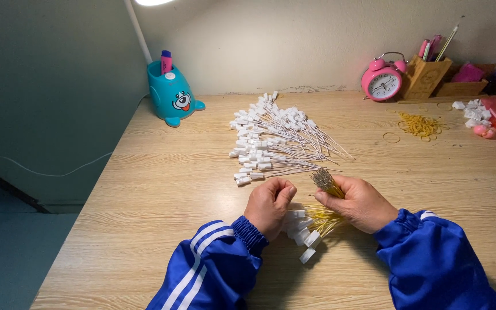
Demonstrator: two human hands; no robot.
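Clearly the bundling step was in hand; the left hand [269,205] was curled shut around the white-tagged end of a bundle of ties [305,229], while the right hand [360,202] was clenched on the same bundle nearer its wire tips [322,179], which stuck up from the fist toward twelve o'clock; yellow bands showed around the bundle between the two hands, though how many turns could not be told. The bundle sat at the near edge of the wooden table [144,195], close to the body at six o'clock; the loose pile of white ties [271,140] lay just beyond the hands at twelve o'clock; the heap of yellow rubber bands [420,124] lay well apart at two o'clock, near the pink clock [382,83]; a blue pen holder [172,95] stood at ten o'clock. By my reading, the next move called for both grips staying firm so the wires kept even, with one hand freed only once the band sat snug.
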